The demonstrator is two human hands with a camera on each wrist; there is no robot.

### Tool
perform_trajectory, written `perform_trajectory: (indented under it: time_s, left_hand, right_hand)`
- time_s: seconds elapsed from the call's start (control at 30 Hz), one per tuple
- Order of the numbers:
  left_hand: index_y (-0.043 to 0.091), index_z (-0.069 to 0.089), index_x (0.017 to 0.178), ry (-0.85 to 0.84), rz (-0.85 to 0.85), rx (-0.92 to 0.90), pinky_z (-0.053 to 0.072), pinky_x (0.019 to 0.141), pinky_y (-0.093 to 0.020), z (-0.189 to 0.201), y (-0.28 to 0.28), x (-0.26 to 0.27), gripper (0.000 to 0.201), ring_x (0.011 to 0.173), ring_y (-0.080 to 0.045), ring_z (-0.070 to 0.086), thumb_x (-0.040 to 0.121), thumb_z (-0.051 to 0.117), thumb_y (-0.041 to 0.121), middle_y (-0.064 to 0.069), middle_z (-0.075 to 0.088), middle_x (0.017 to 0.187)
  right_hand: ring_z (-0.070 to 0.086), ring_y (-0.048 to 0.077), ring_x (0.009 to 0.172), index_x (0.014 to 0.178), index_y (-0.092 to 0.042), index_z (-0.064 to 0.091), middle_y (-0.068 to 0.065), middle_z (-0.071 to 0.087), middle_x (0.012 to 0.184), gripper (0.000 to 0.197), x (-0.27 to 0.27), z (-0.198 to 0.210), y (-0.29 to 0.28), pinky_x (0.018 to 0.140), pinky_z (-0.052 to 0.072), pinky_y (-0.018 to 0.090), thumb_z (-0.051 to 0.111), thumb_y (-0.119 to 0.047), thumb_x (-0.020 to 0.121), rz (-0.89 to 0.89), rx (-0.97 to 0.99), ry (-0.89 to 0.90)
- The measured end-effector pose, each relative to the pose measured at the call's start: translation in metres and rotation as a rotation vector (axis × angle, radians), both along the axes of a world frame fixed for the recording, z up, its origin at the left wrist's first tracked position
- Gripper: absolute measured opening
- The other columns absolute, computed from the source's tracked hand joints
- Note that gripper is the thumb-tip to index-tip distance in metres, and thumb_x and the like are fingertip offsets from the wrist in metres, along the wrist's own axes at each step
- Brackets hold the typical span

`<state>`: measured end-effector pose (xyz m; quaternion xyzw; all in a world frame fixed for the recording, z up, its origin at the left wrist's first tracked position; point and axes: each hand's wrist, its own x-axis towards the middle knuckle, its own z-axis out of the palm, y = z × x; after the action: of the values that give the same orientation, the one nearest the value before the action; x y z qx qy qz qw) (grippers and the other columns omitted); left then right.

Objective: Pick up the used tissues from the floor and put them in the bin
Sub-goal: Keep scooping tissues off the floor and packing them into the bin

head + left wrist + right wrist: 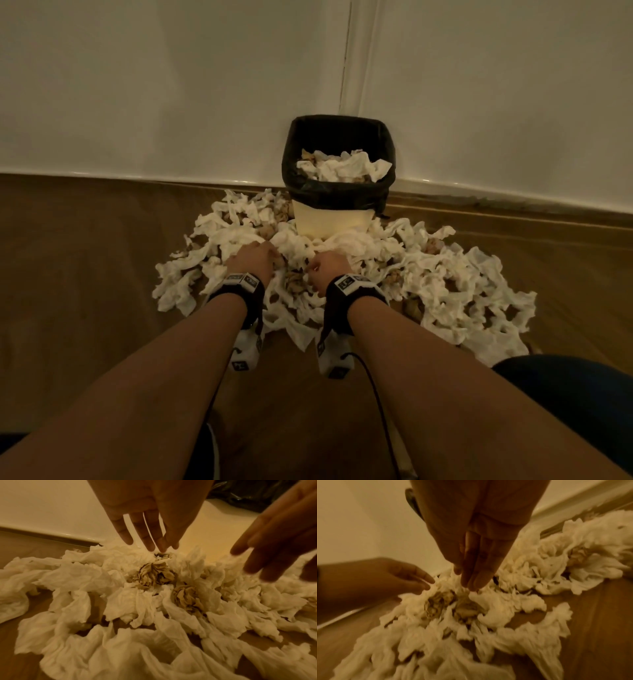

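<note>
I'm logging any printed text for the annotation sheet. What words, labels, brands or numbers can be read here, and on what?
No readable text in any view.
Wrist bands: black-and-white marker patterns, no letters legible.
White camera units under the wrists: dark square marks, too small and blurred to read.
Bin, its black liner, the tissues and the wall: no print visible.

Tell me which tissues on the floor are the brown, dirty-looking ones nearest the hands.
The two brownish crumpled wads in the middle of the pile, just below the left hand and beside the right hand. The tissues around them are white.
</note>
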<state>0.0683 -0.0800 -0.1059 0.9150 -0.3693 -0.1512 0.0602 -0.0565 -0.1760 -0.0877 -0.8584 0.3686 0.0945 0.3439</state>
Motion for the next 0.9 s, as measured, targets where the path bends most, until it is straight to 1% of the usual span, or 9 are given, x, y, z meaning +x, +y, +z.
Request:
perform_trajectory:
  time_s: [0.13,0.27,0.37,0.43,0.57,0.63,0.7,0.8,0.9]
  left_hand:
    - [0.029,0.058,0.116,0.003,-0.154,0.065,0.044,0.093,-0.043,-0.016,-0.008,0.005,0.027,0.111,-0.030,0.049,0.096,0.041,0.025,-0.007,0.051,0.121]
    - [0.030,0.052,0.122,-0.063,-0.134,0.058,0.043,0.092,-0.042,-0.037,-0.014,0.006,0.034,0.111,-0.032,0.041,0.090,0.049,0.020,-0.008,0.040,0.125]
    - [0.033,0.045,0.127,-0.073,-0.124,0.102,0.043,0.091,-0.043,-0.045,-0.016,0.009,0.047,0.113,-0.035,0.039,0.084,0.061,0.022,-0.007,0.037,0.130]
    - [0.032,0.040,0.130,-0.062,-0.126,0.130,0.043,0.091,-0.043,-0.050,-0.015,0.012,0.056,0.115,-0.036,0.038,0.081,0.064,0.020,-0.007,0.041,0.130]
    - [0.024,0.036,0.131,-0.035,-0.071,0.092,0.041,0.096,-0.045,-0.055,-0.013,0.019,0.046,0.116,-0.038,0.040,0.088,0.053,0.020,-0.008,0.047,0.128]
    - [0.023,0.040,0.126,-0.005,-0.066,0.113,0.038,0.098,-0.046,-0.056,-0.011,0.022,0.043,0.118,-0.039,0.039,0.087,0.056,0.023,-0.008,0.044,0.129]
    - [0.023,0.045,0.119,-0.002,-0.092,0.159,0.038,0.099,-0.047,-0.055,-0.008,0.024,0.038,0.119,-0.041,0.035,0.084,0.061,0.028,-0.008,0.040,0.129]
    - [0.025,0.054,0.099,-0.008,-0.111,0.159,0.041,0.095,-0.044,-0.051,-0.006,0.023,0.017,0.114,-0.039,0.035,0.084,0.061,0.027,-0.007,0.040,0.126]
    - [0.019,0.052,0.110,-0.032,-0.132,0.136,0.041,0.092,-0.042,-0.049,-0.006,0.017,0.025,0.111,-0.037,0.039,0.086,0.058,0.024,-0.009,0.045,0.123]
  right_hand:
    - [0.057,0.030,0.107,0.118,-0.003,0.061,0.016,0.060,0.119,0.030,0.012,-0.026,0.010,0.088,0.046,0.033,0.041,-0.016,0.098,0.119,-0.011,0.099]
    - [0.056,0.032,0.106,0.115,-0.004,0.058,0.017,0.056,0.118,0.028,0.025,-0.044,0.020,0.081,0.043,0.031,0.041,-0.015,0.098,0.199,-0.042,0.120]
    - [0.047,0.035,0.118,0.137,-0.011,0.039,0.014,0.030,0.143,0.045,0.031,-0.061,0.026,0.093,0.043,0.039,0.049,-0.015,0.093,0.218,-0.052,0.110]
    - [0.044,0.037,0.122,0.146,-0.016,0.023,0.015,0.015,0.150,0.062,0.034,-0.070,0.029,0.095,0.043,0.042,0.053,-0.020,0.092,0.174,-0.042,0.123]
    - [0.046,0.037,0.119,0.139,-0.016,0.034,0.018,0.024,0.144,0.057,0.034,-0.081,0.033,0.093,0.044,0.043,0.057,-0.020,0.087,0.029,-0.069,0.092]
    - [0.051,0.039,0.111,0.140,-0.017,0.030,0.019,0.018,0.144,0.058,0.034,-0.081,0.033,0.088,0.046,0.042,0.058,-0.023,0.089,0.021,-0.108,0.123]
    - [0.054,0.040,0.104,0.137,-0.016,0.032,0.018,0.016,0.145,0.051,0.033,-0.078,0.030,0.082,0.046,0.040,0.054,-0.021,0.092,0.027,-0.117,0.140]
    - [0.052,0.039,0.109,0.131,-0.013,0.040,0.015,0.021,0.146,0.037,0.030,-0.073,0.026,0.079,0.044,0.041,0.047,-0.016,0.095,0.021,-0.088,0.144]
    - [0.051,0.038,0.112,0.130,-0.013,0.041,0.013,0.027,0.144,0.036,0.026,-0.068,0.025,0.080,0.044,0.042,0.046,-0.016,0.095,0.019,-0.086,0.124]
